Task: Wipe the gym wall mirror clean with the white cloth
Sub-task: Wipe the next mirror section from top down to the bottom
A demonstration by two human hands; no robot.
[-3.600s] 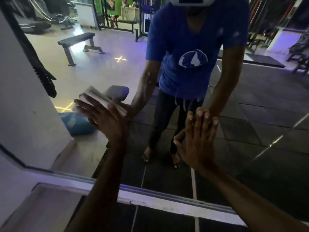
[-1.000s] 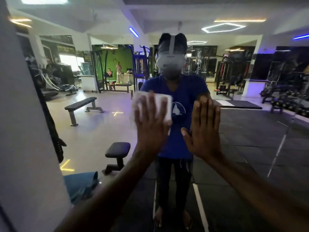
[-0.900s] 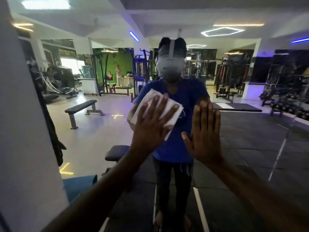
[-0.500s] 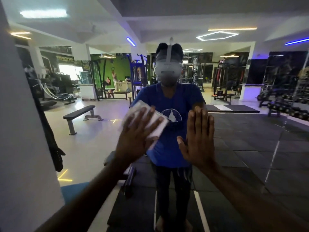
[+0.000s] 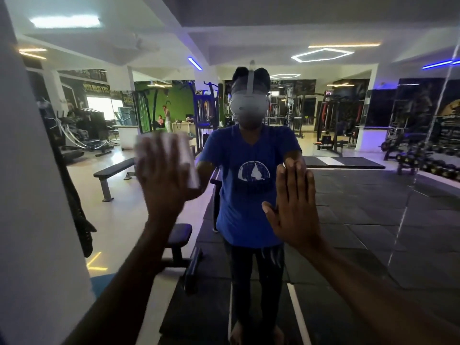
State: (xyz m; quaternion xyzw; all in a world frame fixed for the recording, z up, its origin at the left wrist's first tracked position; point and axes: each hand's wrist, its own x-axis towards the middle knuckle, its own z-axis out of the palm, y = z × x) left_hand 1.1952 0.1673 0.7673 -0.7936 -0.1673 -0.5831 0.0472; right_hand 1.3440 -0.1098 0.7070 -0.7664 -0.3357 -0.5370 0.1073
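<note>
Left hand swept leftward, flat on blurred cloth, right hand flat on mirror

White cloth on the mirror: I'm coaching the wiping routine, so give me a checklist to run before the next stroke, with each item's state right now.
1. White cloth under the left hand: ok, flat fingers press it to the glass.
2. Right hand braced flat on the mirror: ok.
3. Cloth spread flat, not bunched: cannot tell, motion blur.
4. Smears left on the glass: cannot tell.
5. Room to sweep toward the white pillar on the left: ok.
</note>
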